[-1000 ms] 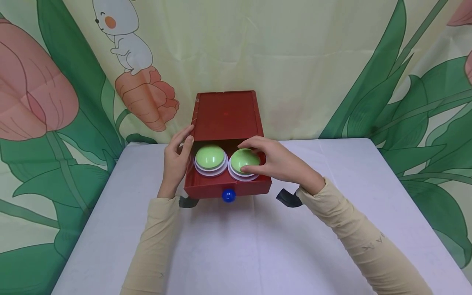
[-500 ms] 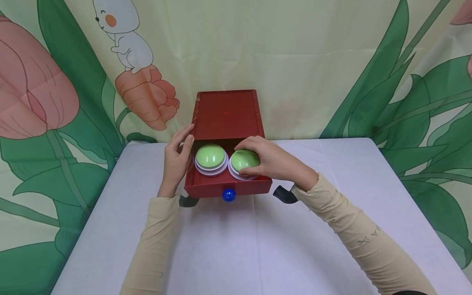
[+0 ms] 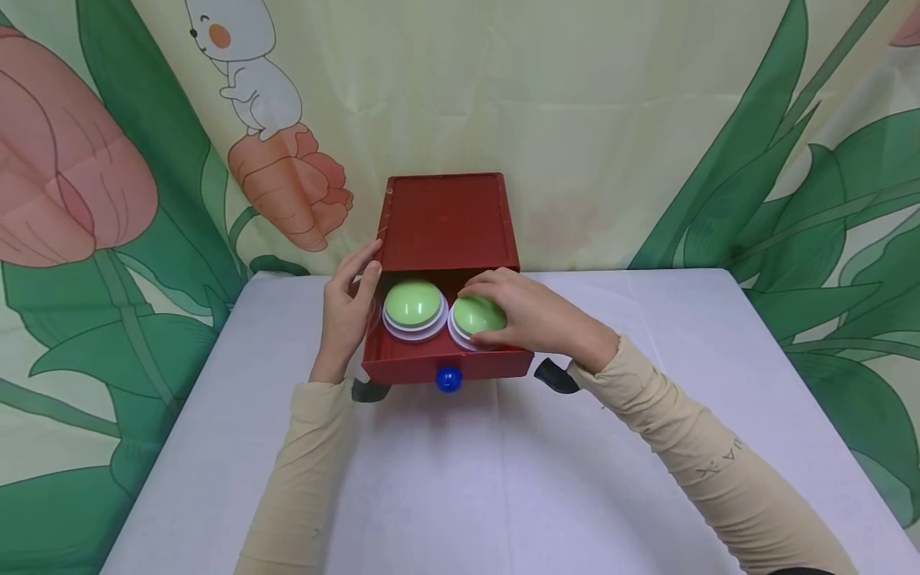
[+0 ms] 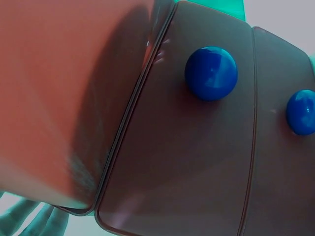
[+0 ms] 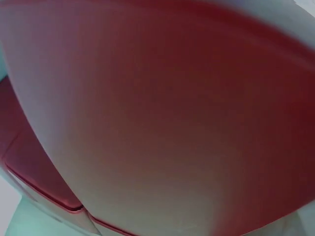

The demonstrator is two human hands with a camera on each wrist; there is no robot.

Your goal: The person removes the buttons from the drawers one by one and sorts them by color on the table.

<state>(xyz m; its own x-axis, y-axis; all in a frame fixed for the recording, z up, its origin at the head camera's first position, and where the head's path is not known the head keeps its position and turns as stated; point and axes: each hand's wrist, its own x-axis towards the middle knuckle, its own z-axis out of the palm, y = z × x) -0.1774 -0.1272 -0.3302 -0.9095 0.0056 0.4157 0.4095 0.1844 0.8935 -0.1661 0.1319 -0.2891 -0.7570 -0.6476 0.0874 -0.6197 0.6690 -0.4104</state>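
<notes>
Gripping the right dome (image 3: pixel 480 316), the right hand (image 3: pixel 535 315) has its thumb on the near edge and its fingers curved over the far edge. Dome is light green, smooth, glossy, rounded side up, with white rims showing beneath. It sits in the right part of a red drawer (image 3: pixel 402 366), just beside a matching left dome (image 3: pixel 413 303), also green over stacked white rims, bright highlight on top. Drawer juts out from under the flat top of a red cabinet (image 3: pixel 447 220); a round blue knob (image 3: pixel 449 379) is on its front. Whether the right dome touches the drawer floor: cannot tell, hand partly covers it.

Right arm comes in diagonally from lower right, beige sleeve (image 3: pixel 690 431) ending at the wrist, back of the hand facing up. Left arm comes up from lower left. Left hand (image 3: pixel 347 307) lies along the left side of drawer and cabinet, fingers fairly straight, pointing up and away, thumb apart from them; it has hold of nothing, just rests there. Left wrist view shows two dark front panels (image 4: pixel 177 132) side by side, each with a blue knob. Right wrist view is mostly a blurred reddish surface; grip does not show there.
</notes>
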